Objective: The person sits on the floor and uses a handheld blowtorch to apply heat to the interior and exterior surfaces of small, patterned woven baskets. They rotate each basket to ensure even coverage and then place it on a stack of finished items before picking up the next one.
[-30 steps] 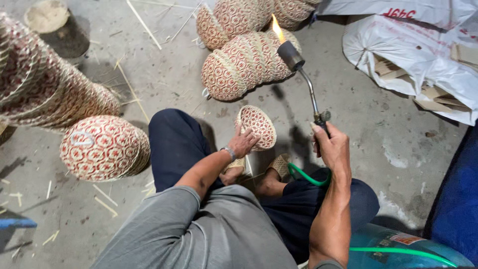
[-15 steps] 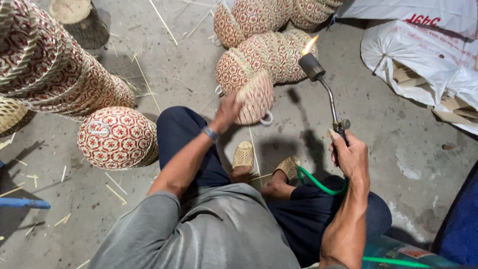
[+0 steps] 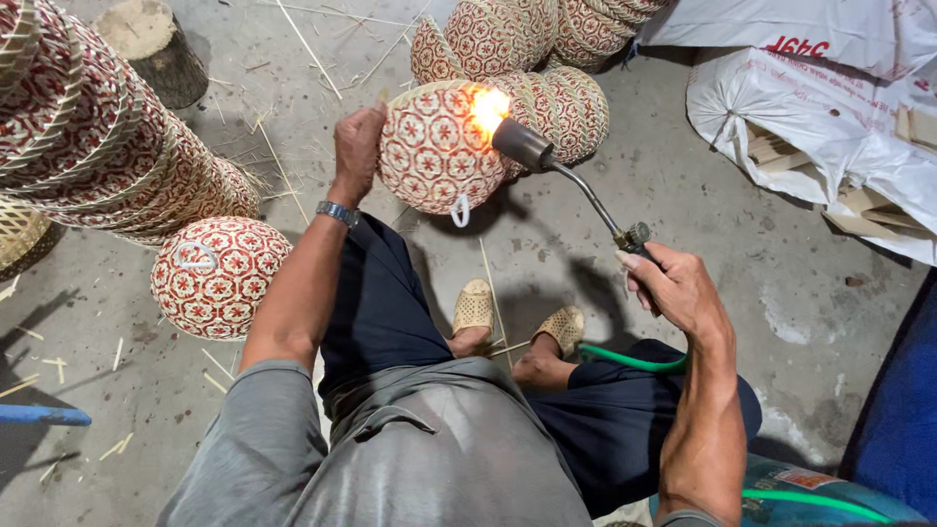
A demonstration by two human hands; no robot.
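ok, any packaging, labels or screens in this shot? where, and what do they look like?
White sacks: top right on the floor, crumpled, bulging, red print on the upper one.
Label: small orange-and-white sticker on the teal gas cylinder, bottom right by the right hand's arm.
No screens or signs.

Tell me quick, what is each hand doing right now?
Left hand: closed on the rim of the woven basket.
Right hand: fingers closed around the gas torch, flame on the basket.
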